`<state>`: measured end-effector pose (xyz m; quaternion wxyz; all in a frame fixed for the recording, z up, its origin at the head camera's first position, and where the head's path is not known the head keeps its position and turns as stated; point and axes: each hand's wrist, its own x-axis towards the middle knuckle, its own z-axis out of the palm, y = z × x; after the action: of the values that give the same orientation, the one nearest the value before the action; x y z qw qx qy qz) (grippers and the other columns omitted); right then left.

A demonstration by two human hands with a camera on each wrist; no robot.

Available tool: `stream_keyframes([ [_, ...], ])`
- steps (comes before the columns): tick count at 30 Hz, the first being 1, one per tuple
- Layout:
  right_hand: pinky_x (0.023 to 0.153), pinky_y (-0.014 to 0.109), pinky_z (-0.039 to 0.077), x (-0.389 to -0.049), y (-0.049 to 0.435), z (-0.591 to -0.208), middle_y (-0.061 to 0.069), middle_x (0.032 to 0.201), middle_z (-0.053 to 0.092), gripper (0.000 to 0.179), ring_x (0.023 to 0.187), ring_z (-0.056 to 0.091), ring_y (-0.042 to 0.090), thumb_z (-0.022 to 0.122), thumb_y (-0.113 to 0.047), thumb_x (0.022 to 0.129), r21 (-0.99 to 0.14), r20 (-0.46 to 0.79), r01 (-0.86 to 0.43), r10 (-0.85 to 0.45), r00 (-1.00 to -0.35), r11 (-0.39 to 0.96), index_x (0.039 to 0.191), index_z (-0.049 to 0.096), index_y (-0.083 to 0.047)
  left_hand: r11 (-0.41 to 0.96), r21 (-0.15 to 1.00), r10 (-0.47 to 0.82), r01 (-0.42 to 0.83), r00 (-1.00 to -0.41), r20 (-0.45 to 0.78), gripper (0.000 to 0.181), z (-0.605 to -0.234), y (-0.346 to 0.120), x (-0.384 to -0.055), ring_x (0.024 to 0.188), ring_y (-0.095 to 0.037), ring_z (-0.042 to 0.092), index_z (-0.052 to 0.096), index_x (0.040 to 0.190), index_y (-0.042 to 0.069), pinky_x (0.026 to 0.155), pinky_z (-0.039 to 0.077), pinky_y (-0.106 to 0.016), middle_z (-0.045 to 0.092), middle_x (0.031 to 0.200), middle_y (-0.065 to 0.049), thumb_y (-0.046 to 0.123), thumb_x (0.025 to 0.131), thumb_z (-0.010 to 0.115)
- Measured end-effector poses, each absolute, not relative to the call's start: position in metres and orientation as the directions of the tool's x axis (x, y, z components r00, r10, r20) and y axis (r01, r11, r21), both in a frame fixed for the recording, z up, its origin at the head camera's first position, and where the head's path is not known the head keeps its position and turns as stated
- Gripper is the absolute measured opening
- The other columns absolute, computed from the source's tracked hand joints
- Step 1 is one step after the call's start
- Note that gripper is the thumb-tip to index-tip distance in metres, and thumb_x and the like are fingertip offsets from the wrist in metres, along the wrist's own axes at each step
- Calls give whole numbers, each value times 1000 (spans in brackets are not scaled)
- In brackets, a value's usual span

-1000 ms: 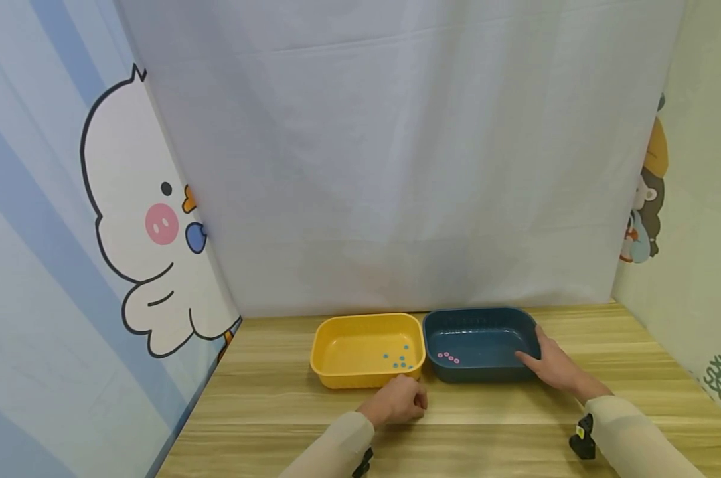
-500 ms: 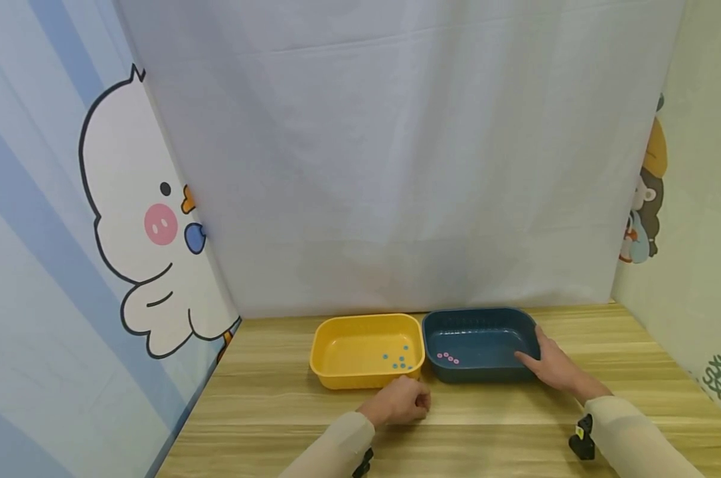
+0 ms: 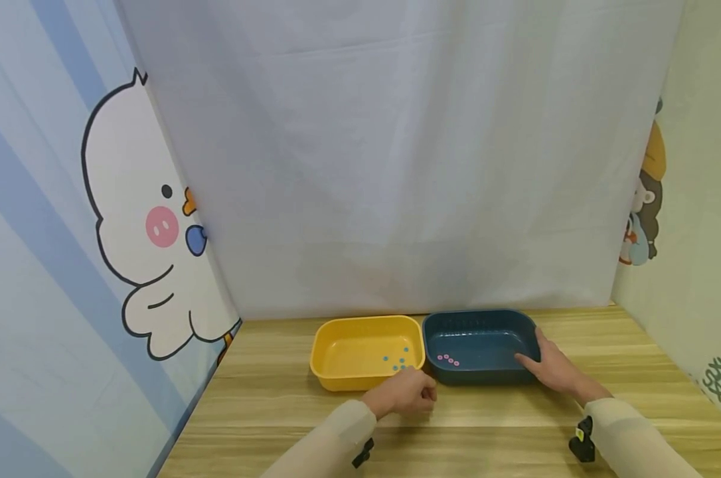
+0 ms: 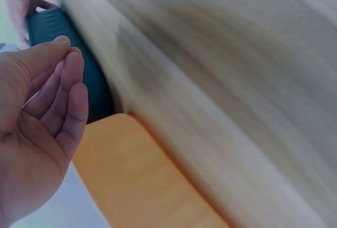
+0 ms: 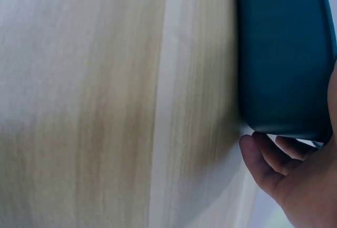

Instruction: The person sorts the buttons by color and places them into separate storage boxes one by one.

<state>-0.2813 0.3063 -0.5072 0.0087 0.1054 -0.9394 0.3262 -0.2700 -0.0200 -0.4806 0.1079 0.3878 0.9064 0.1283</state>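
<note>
My left hand (image 3: 403,390) is raised just in front of the near right corner of the yellow tray (image 3: 348,383). In the left wrist view, the thumb meets the curled index finger; I see nothing between those fingertips (image 4: 62,39). With the thumb over the rim and the fingers outside, my right hand (image 3: 553,366) grips the right end of the dark blue tray (image 3: 480,376). Several small blue rings (image 3: 401,360) lie in the yellow tray's right part, some perhaps hidden by the left hand. Several pink rings (image 3: 451,360) lie in the blue tray's near left corner.
Both trays stand side by side on a wood-grain table (image 3: 492,425). A white curtain (image 3: 396,159) hangs behind them. Printed cloth walls (image 3: 32,279) close off both sides. A black strap device (image 3: 583,439) sits at the right wrist.
My left hand has moved slightly right and up, and now covers more of the yellow tray's near right corner. The right hand and both trays stay put.
</note>
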Motion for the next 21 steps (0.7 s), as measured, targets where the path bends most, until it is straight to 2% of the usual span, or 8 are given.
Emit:
stream_keyframes([
  [7, 96, 67, 24, -280, 306, -508, 49, 138, 11, 93, 123, 20, 62, 53, -39, 96, -617, 89, -203, -189, -978, 760, 138, -2, 23, 629, 335, 745, 701, -668, 0, 7, -467, -14, -274, 67, 1, 53, 73, 93, 12, 63, 44, -11, 66, 81, 10, 15, 89, 67],
  [13, 96, 67, 24, -280, 306, -507, 50, 137, 11, 90, 122, 20, 62, 53, -35, 96, -613, 88, -201, -187, -978, 764, 138, -1, 24, 646, 431, 694, 630, -720, 13, 11, -456, -11, -284, 72, -2, 54, 72, 98, 9, 68, 46, -15, 66, 86, 8, 13, 91, 64],
  [21, 97, 67, 23, -280, 305, -507, 49, 138, 11, 90, 123, 19, 62, 54, -36, 96, -621, 100, -207, -185, -978, 756, 138, 1, 24, 649, 562, 619, 512, -786, 1, 9, -447, -11, -301, 62, -6, 55, 68, 98, 5, 63, 47, -17, 59, 78, 5, 9, 91, 64],
])
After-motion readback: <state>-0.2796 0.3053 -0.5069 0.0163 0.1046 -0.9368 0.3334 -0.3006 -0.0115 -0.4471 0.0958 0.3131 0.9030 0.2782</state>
